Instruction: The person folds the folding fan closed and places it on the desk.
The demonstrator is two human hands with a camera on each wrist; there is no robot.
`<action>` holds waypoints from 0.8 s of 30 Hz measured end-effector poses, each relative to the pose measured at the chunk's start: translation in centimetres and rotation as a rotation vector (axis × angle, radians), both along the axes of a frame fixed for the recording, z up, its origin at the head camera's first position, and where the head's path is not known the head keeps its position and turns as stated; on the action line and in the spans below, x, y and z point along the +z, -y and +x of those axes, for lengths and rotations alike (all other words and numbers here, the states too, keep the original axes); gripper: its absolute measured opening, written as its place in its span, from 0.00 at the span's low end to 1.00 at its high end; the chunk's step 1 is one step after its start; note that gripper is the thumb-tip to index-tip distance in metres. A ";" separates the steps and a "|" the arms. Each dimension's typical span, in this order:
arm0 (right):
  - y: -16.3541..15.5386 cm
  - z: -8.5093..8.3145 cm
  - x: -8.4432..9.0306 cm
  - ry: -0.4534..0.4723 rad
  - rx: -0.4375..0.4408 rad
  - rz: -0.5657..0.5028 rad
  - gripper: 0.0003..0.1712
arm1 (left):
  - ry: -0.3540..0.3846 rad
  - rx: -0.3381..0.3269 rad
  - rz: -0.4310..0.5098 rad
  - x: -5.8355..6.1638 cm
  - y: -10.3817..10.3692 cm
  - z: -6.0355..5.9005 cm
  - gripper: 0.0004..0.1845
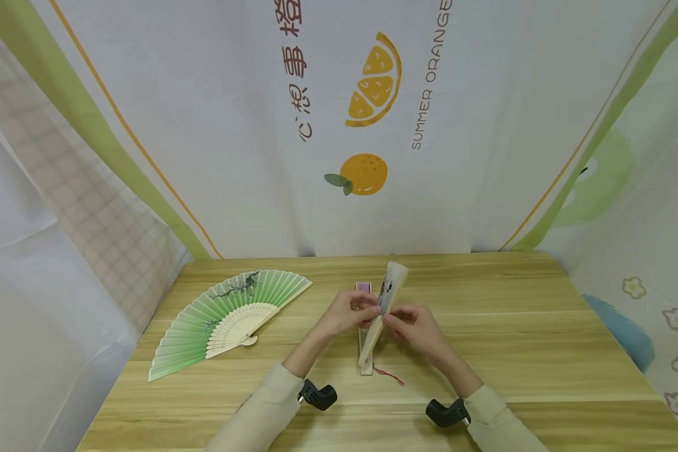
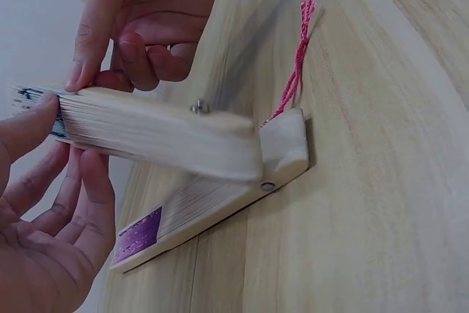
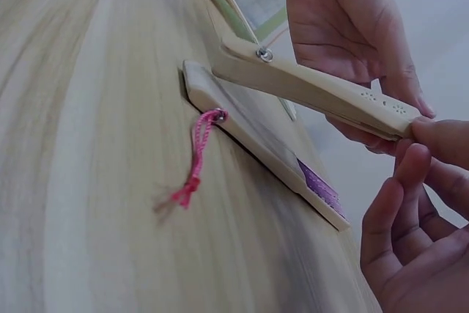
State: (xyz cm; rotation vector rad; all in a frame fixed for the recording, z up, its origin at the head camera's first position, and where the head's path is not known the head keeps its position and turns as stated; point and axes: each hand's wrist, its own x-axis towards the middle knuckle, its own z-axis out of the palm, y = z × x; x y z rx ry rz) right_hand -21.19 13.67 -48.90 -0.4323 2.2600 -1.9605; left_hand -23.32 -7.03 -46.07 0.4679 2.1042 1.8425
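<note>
Support was given to the white fan [image 2: 161, 131] by the left hand [image 1: 349, 312] and the right hand [image 1: 419, 328], by both of which it was grasped. By the left hand it was pinched between a thumb on one side and fingers on the other; by the right hand it was pinched with thumb and fingertip, the other fingers being curled in. The white fan was folded and tilted above the desk [image 1: 514, 314], its dark-printed end raised beyond the hands and its riveted end lowered on their near side, over the purple fan [image 2: 201, 207]. Whether the two were touching could not be told.

The purple fan was laid folded on the desk beneath the hands, its purple end just beyond the left hand. At its near end a pink tassel [image 2: 300, 58] was attached, trailed toward the right hand's side.

Well to the left of the left hand, the green fan [image 1: 189, 326] was spread wide on the desk, its pale sticks gathered toward the hands. Past the hands, a white cloth [image 1: 220, 125] was seen, printed with an orange [image 1: 367, 172] and a slice [image 1: 375, 90].
</note>
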 end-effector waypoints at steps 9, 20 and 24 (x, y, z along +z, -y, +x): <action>-0.2 -0.1 0.3 -0.042 -0.039 -0.018 0.07 | 0.024 0.016 -0.023 0.1 0.3 0.0 0.18; -0.4 -0.3 0.8 -0.116 -0.021 -0.021 0.08 | -0.003 0.019 -0.010 0.2 0.2 0.1 0.17; -0.4 -0.4 0.9 -0.122 -0.024 -0.030 0.09 | -0.021 0.035 -0.024 0.2 0.1 0.1 0.17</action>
